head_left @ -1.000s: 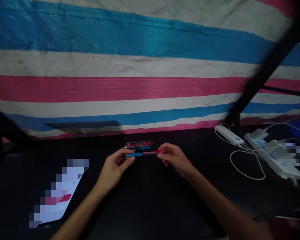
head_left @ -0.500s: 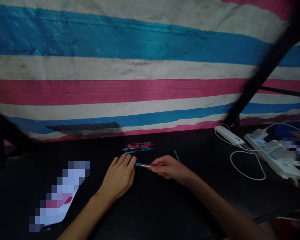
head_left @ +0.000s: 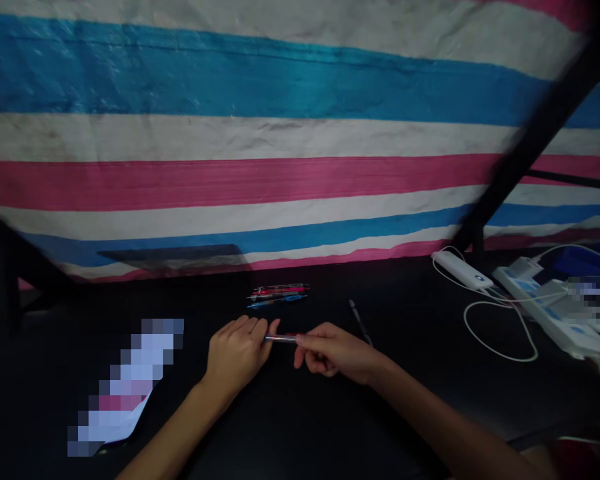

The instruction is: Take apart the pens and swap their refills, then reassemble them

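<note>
One slim, pale-barrelled pen (head_left: 281, 339): gripped by left hand (head_left: 237, 348) and right hand (head_left: 337, 350)
Slim coloured pens (head_left: 283, 291): near far edge of black surface (head_left: 290, 427)

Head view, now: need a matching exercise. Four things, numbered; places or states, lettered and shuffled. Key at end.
Things
1. Left hand
2. Bunch of pens
3. Power strip
4. Lit screen

Places or states
A. At the right of the view, white, with cables near it
B. At the left of the view, partly pixelated
C. Closed on one end of a pen
D. Together on the dark table, farther out than the left hand

Pairs
1-C, 2-D, 3-A, 4-B
</note>
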Demonstrator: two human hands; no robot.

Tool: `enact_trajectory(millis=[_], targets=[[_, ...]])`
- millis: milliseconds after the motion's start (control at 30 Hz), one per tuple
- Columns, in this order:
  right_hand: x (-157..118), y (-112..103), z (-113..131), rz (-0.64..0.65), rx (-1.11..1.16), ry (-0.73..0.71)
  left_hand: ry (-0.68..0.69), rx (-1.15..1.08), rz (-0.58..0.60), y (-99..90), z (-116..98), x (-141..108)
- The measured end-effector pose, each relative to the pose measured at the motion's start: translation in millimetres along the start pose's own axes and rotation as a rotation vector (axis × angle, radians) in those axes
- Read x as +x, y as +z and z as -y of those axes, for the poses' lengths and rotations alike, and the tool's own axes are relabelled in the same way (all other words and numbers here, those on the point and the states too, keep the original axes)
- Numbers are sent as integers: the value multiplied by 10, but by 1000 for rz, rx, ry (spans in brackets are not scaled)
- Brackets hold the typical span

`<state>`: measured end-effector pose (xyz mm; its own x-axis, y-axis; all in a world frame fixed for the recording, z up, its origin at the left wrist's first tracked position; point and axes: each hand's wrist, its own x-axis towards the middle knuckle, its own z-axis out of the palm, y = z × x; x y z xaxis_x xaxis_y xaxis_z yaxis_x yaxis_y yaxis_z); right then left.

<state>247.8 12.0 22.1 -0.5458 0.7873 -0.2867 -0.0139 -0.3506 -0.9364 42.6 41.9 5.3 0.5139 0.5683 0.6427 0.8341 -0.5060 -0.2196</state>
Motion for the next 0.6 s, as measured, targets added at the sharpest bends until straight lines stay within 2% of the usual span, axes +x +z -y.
enact_trajectory(millis=[100, 167, 300, 433, 500, 600], targets=[[2, 49, 0, 58, 129, 54, 0, 43, -63, -8, -11, -4], [1, 68, 2, 42, 154, 44, -5, 58, -73, -18, -20, 2], [7, 78, -7, -47, 87, -16, -9, 44, -32, -8, -32, -1], [23, 75, -43, -28, 77, 3, -34, 35, 38, 24, -36, -30], [22, 80, -61, -51, -40, -23, -48, 35, 89, 31, -39, -40], [1, 87, -64, -210, -455, -234, -98, 21, 213, 21, -41, -33]])
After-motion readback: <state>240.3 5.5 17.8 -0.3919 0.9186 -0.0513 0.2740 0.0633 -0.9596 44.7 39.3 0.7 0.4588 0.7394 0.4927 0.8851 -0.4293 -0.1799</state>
